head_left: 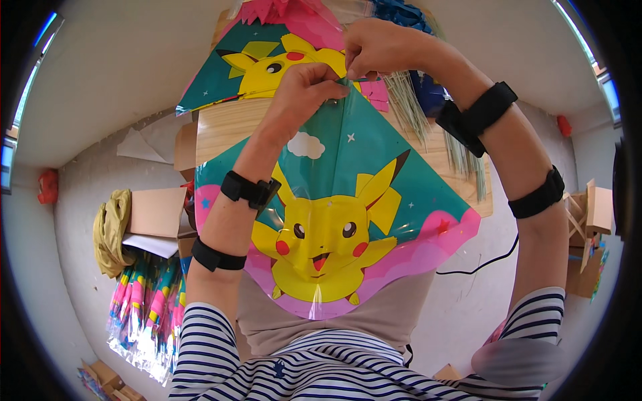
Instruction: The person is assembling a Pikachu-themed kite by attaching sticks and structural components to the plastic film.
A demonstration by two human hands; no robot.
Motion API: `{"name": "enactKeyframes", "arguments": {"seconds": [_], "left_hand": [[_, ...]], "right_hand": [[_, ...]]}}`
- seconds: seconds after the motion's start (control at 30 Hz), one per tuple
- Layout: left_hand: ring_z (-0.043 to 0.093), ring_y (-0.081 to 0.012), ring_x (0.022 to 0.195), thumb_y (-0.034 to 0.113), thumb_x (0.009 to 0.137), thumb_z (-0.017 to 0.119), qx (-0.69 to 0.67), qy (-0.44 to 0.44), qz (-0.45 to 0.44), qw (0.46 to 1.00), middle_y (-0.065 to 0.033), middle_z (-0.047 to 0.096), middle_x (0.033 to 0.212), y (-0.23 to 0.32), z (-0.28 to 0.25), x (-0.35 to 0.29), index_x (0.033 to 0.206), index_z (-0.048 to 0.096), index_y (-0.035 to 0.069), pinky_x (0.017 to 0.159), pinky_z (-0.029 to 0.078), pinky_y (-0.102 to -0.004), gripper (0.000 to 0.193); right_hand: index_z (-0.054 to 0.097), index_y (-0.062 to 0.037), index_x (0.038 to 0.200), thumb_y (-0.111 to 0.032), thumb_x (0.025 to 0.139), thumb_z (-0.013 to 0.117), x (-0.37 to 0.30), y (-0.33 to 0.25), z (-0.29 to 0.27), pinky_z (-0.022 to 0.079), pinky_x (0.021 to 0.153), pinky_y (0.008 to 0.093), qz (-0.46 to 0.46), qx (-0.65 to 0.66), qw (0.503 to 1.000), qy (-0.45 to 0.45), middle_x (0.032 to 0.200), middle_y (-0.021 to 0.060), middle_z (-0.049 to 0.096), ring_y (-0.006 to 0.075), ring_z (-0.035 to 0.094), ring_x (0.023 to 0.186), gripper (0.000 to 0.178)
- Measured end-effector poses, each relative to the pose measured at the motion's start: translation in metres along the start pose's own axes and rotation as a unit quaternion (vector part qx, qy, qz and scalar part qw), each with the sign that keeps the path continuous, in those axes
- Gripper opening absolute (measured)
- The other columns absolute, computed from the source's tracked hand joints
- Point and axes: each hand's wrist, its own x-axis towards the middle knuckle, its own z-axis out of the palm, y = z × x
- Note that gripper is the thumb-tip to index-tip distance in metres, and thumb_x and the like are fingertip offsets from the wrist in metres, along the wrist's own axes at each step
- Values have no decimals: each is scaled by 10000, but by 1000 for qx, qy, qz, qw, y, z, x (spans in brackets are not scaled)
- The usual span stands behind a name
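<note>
A shiny diamond-shaped kite (pixel 401 200) lies across the table edge and my lap. It is green with a pink border, and bears a yellow cartoon animal and a white cloud. My left hand (pixel 302 92) pinches the kite near its top corner, thumb pressed against the fingers. Just beyond that corner, my right hand (pixel 376 48) is closed, thumb and fingertips together at the kite's tip. Whatever sits between those fingertips is too small to make out. A crease runs down the kite's middle from the pinched corner.
Another such kite (pixel 207 83) lies at the table's far left. Thin pale sticks (pixel 409 110) and pink pieces (pixel 376 93) are on the wooden table (pixel 227 134) at right. Packed kites (pixel 144 294) in clear bags hang beside a cardboard box (pixel 157 210) at left. A black cable (pixel 478 269) runs at right.
</note>
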Motion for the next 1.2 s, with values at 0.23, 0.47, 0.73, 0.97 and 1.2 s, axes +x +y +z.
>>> {"name": "enactKeyframes", "arguments": {"seconds": [0.23, 0.47, 0.73, 0.97, 1.2], "left_hand": [[599, -82, 722, 132, 841, 706, -3, 26, 0, 1000, -2, 659, 781, 15, 5, -11, 889, 722, 43, 710, 467, -215, 102], [554, -49, 692, 96, 819, 717, -27, 25, -18, 999, 19, 620, 740, 4, 4, -11, 812, 668, 25, 639, 436, -211, 86], [537, -37, 674, 80, 820, 713, -65, 14, -31, 997, 24, 610, 726, 5, 7, -14, 782, 641, 35, 614, 420, -205, 93], [553, -32, 690, 110, 847, 724, -47, -2, -15, 999, 30, 620, 749, 2, 5, -16, 827, 676, 58, 643, 439, -179, 74], [552, -30, 698, 100, 844, 730, -47, -10, -22, 999, 36, 623, 758, -3, 7, -15, 824, 667, 61, 659, 443, -183, 77]], "right_hand": [[712, 64, 912, -175, 789, 770, -11, 19, 6, 489, 505, 289, -38, 154, 978, 134, 702, 107, 676, 160, 616, 545, 274], [707, 20, 1018, -147, 820, 775, -24, 34, 21, 511, 626, 241, -5, 386, 892, 233, 781, 59, 685, 110, 620, 635, 267], [686, -9, 1092, -125, 817, 768, -30, 32, 85, 504, 889, 260, -67, 453, 861, 223, 922, 50, 672, 134, 638, 880, 310], [695, -12, 944, -83, 833, 710, -20, 31, 89, 497, 840, 250, -56, 467, 853, 227, 861, 37, 664, 115, 626, 865, 133], [680, -21, 909, -65, 861, 670, -19, 24, 94, 509, 790, 253, 29, 554, 803, 215, 833, 24, 654, 96, 629, 798, 67]]}}
